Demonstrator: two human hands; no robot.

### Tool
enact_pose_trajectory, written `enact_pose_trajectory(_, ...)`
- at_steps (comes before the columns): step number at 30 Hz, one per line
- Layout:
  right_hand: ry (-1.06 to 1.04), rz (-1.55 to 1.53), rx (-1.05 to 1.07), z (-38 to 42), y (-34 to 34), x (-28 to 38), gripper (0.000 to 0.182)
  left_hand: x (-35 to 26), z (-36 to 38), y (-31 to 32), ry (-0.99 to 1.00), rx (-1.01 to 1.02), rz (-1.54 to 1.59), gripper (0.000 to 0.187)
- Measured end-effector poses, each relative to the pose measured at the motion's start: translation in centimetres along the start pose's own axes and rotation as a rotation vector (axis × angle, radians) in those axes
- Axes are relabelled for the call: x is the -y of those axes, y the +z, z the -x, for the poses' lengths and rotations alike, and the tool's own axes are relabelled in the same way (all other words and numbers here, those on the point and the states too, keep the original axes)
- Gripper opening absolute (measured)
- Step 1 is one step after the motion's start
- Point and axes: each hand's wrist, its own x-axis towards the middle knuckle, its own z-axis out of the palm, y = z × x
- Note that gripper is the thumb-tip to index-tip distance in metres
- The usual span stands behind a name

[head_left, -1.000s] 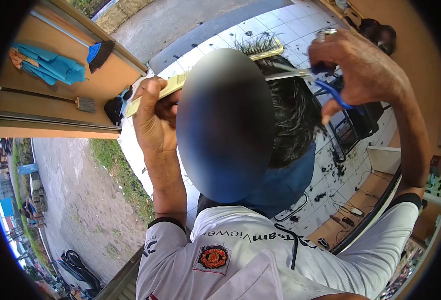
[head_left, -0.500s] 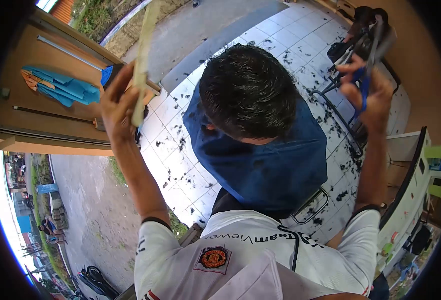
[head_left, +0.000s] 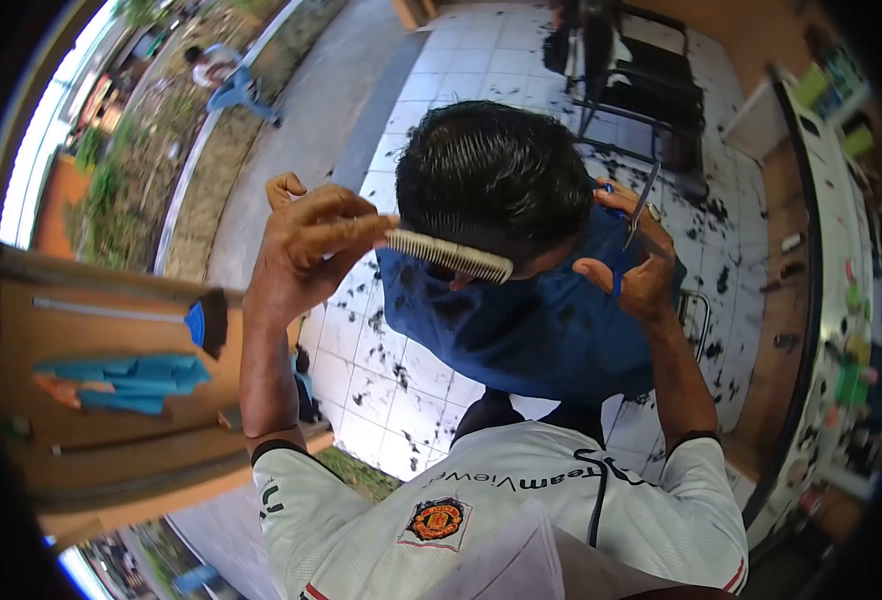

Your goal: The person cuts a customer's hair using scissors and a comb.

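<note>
In front of me a person with short dark hair [head_left: 491,175] is draped in a dark blue barber cape [head_left: 521,335]. My left hand [head_left: 311,240] pinches one end of a cream comb [head_left: 461,256], its toothed length lying across the lower edge of the hair. To the right of the head, my right hand [head_left: 646,275] has its fingers in the blue handle loops of a pair of scissors [head_left: 643,205]. The blades point up and away from me, apart from the comb. A ring shows on one finger of that hand.
Cut hair [head_left: 716,285] litters the white tiled floor [head_left: 356,425]. A black chair [head_left: 651,80] stands ahead to the right, and a long counter [head_left: 829,370] with small items runs along the right. On the left, a broom [head_left: 206,322] and a blue cloth [head_left: 151,382] hang on the wall. Another person [head_left: 229,80] sits outside.
Both hands have come in from wide at either side toward the head. The comb has swung from upright down against the hair, and the scissors are now beside the head. The view has turned.
</note>
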Motion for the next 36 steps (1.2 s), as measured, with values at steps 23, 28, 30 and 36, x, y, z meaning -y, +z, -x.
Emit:
enact_pose_trajectory(23, 0.718, -0.135, -0.596, 18.1, -1.7, 1.6, 0.043, 3.3, -15.7, -0.7, 0.247, 0.034, -0.199, 0.016)
enact_pose_trajectory(28, 0.894, -0.074, -0.770, 23.9, -1.6, 1.8, 0.037, -0.5, -11.0, -1.7, 0.224, 0.249, -0.097, 0.015)
enact_pose_trajectory(30, 0.961, -0.050, -0.828, 26.6, -2.0, 1.8, 0.040, -2.2, -9.0, -3.0, 0.432, 0.253, -0.252, 0.013)
enact_pose_trajectory(36, 1.088, -0.072, -1.001, 29.6, -3.1, 1.5, 0.044, 3.0, -16.5, -1.5, 0.424, -0.021, -0.245, 0.016)
